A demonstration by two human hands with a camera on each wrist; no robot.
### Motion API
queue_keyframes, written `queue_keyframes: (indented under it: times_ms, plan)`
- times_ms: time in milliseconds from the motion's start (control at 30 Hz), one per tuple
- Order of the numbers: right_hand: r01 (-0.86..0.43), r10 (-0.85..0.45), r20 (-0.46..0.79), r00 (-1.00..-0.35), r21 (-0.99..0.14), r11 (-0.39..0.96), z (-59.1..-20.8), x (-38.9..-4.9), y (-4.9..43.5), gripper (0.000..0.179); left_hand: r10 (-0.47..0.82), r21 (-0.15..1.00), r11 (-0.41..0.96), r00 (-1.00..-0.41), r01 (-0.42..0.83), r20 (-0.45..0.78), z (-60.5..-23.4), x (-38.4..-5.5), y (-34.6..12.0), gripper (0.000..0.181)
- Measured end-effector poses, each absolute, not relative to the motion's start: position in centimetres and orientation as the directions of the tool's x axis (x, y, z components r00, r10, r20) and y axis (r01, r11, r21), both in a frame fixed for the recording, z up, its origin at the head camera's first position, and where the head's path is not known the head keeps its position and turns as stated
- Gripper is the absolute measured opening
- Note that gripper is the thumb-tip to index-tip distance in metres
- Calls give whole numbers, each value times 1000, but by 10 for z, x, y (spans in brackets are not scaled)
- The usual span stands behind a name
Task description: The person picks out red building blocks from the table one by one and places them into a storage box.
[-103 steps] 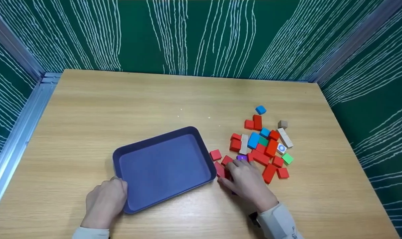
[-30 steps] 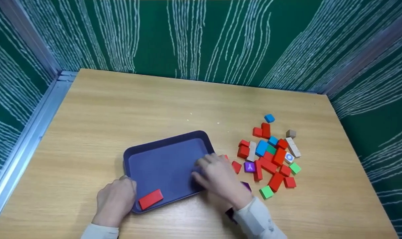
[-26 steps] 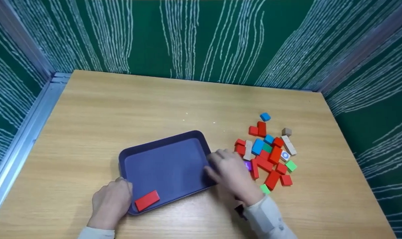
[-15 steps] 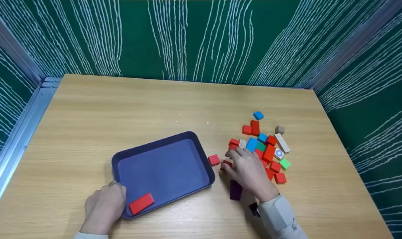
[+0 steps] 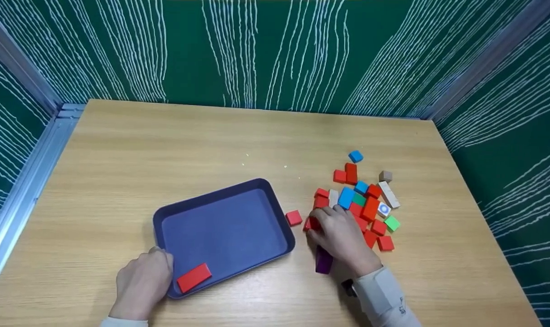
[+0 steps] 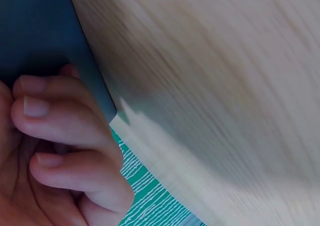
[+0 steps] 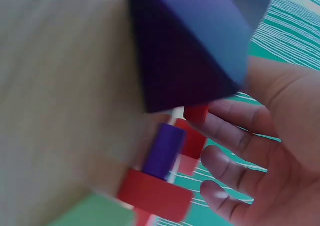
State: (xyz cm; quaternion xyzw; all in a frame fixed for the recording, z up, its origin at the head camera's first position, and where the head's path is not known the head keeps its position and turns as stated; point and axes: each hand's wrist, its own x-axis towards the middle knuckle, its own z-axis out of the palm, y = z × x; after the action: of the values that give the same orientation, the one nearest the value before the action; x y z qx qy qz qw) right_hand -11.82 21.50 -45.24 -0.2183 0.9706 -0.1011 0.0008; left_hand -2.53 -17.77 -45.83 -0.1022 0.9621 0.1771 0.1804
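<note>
Head view: left hand (image 5: 144, 284) grips the tray (image 5: 229, 227) by its left edge, fingers curled in the wrist view; the tray sits left of centre in the lower half of the frame, set askew on the table (image 5: 165, 141). Right hand (image 5: 340, 238) is right of centre, at the near side of the loose blocks (image 5: 370, 209); thumb and forefinger appear to pinch a red block (image 5: 314, 223), the other fingers loosely bent. Thumb contact is largely hidden behind the purple block (image 5: 324, 261) in the right wrist view, so firmness of the pinch cannot be judged. One long red block (image 5: 194, 278) lies flat in the tray's lower left corner. Possible faults: (a) the pinched piece slips, if it is held only near an edge; (b) neighbours get nudged or toppled, since the pieces crowd the fingers; (c) the purple block, just below the palm, is knocked by palm or wrist on lifting; (d) the lone red block (image 5: 294, 218), just beside the tray's right rim, is swept aside by a low hand or pushed by a shift of the tray; (e) a tug from the left would probably slide the long piece, as nothing pins it.
</note>
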Motion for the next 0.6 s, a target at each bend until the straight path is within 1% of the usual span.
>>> queue_keyframes:
  times_ms: [233,400,500,600]
  plan:
    - [-488,-467,150,-872,-169,857,-435,-113,202,41,-137,296,916,-904,-271,-405,-459,-24,-179,40]
    - [-569,-530,223,-818,-180,802,-428,-110,178,38,-147,313,909,-916,-274,-374,-458,-23,-179,39]
    - [-621,-580,234,-780,-186,761,-428,-106,157,36,-144,316,910,-921,-267,-363,-459,-23,-178,39]
    - [-663,-632,203,-748,-195,723,-431,-100,135,35,-141,316,912,-923,-262,-358,-460,-24,-176,40]
